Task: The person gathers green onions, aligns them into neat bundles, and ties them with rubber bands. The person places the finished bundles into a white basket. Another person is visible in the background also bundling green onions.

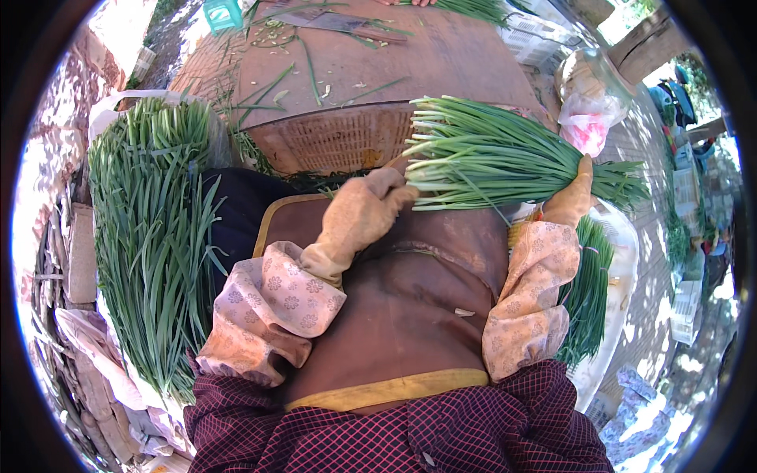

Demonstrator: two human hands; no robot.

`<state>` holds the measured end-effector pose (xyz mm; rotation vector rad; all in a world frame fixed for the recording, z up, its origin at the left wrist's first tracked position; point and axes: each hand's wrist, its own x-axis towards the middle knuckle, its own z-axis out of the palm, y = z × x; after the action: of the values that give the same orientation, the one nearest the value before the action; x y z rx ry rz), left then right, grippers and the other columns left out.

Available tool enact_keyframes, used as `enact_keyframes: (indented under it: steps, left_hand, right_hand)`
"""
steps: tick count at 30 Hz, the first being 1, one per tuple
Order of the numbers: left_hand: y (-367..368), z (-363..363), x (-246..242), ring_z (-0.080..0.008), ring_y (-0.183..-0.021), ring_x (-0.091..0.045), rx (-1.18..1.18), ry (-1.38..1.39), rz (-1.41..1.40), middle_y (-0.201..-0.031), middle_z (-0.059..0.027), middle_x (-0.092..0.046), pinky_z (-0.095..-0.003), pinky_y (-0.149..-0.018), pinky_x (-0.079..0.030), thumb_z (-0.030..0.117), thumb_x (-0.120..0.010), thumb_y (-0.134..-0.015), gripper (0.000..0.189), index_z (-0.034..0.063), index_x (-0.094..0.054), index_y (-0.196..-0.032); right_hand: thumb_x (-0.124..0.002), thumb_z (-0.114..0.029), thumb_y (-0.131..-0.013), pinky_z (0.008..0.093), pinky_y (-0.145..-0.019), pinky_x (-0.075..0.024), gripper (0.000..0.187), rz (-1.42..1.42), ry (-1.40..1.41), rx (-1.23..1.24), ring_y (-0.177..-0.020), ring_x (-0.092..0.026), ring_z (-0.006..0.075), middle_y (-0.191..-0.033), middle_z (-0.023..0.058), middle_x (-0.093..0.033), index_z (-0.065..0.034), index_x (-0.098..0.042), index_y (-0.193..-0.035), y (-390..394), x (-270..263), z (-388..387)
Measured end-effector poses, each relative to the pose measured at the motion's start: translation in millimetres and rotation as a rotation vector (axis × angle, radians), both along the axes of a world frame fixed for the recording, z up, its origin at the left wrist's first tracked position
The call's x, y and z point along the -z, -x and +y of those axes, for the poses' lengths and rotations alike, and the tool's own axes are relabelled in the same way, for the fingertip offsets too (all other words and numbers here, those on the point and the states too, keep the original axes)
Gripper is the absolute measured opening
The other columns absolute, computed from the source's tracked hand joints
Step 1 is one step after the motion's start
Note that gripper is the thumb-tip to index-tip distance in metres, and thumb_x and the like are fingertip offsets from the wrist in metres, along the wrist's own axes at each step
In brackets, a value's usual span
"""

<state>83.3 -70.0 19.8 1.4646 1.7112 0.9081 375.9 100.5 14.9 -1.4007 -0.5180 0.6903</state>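
Note:
My right hand (pixel 572 192), in a tan glove, grips a bunch of garlic chives (pixel 497 156) around its leafy part. The bunch lies sideways over my lap, pale cut ends to the left and green tips past my hand. Close to those pale ends is my left hand (pixel 366 210), gloved too, with curled, slightly blurred fingers; whether it pinches a stalk is unclear. A brown apron (pixel 408 307) covers my front. To my left, a large heap of garlic chives (pixel 148 236) rests partly in a clear plastic bag (pixel 106 112). Tied chives (pixel 591 284) lie in a white container (pixel 621 248) on my right.
Ahead is a brown board (pixel 378 65) above a plastic crate (pixel 337 142), with loose stalks and a broad-bladed knife (pixel 313 18). Another person's hands (pixel 408 2) show at the far edge. A white crate (pixel 535 35) and a pink-and-white plastic bag (pixel 591 121) stand at right.

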Motion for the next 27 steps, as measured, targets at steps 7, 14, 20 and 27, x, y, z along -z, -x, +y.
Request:
enact_keyframes:
  steps: [7, 14, 20, 27]
  left_hand:
    - [29.4, -23.1, -8.2, -0.0223, -0.077, -0.066, -0.1, -0.071, 0.18, -0.084, -0.0133, -0.07, -0.0359, -0.071, -0.053, 0.031, -0.074, -0.094, 0.028, 0.0043, -0.073, -0.102]
    - [-23.1, -14.4, 46.8, -0.0395, -0.104, -0.069, 0.181, 0.215, 0.303, -0.108, -0.023, -0.071, -0.047, -0.089, -0.055, 0.025, -0.068, -0.09, 0.04, 0.0, -0.063, -0.122]
    - [14.3, -10.0, 33.2, -0.0175, -0.082, -0.07, 0.0, 0.447, -0.824, -0.081, -0.0103, -0.07, -0.0344, -0.066, -0.059, 0.02, -0.073, -0.091, 0.031, 0.0013, -0.067, -0.114]
    - [55.0, -0.9, 27.9, -0.0419, -0.117, -0.065, -0.198, -0.16, 0.278, -0.121, -0.0232, -0.07, -0.0426, -0.103, -0.05, 0.032, -0.072, -0.089, 0.074, 0.0019, -0.043, -0.151]
  right_hand:
    - [-0.063, -0.02, -0.101, 0.0327, -0.086, -0.0597, 0.047, 0.06, 0.111, -0.096, -0.098, -0.07, 0.0218, -0.117, 0.0188, -0.07, -0.0091, -0.054, -0.146, 5.2, -12.7, -11.4]
    - [-0.079, -0.032, -0.087, 0.0454, -0.075, -0.0626, 0.069, 0.172, -0.044, -0.021, -0.091, -0.071, 0.0314, -0.116, 0.0224, -0.067, 0.0139, -0.051, -0.129, 23.6, -32.3, -19.2]
    - [-0.082, -0.033, -0.084, 0.0468, -0.076, -0.0625, 0.077, 0.208, -0.095, -0.009, -0.092, -0.07, 0.0345, -0.115, 0.0262, -0.065, 0.016, -0.046, -0.131, 13.3, -23.9, -16.9]
    - [-0.086, -0.032, -0.079, 0.0468, -0.075, -0.0627, 0.085, 0.255, -0.129, -0.045, -0.089, -0.069, 0.0338, -0.116, 0.0254, -0.064, 0.0109, -0.039, -0.135, 13.2, -25.3, -19.7]
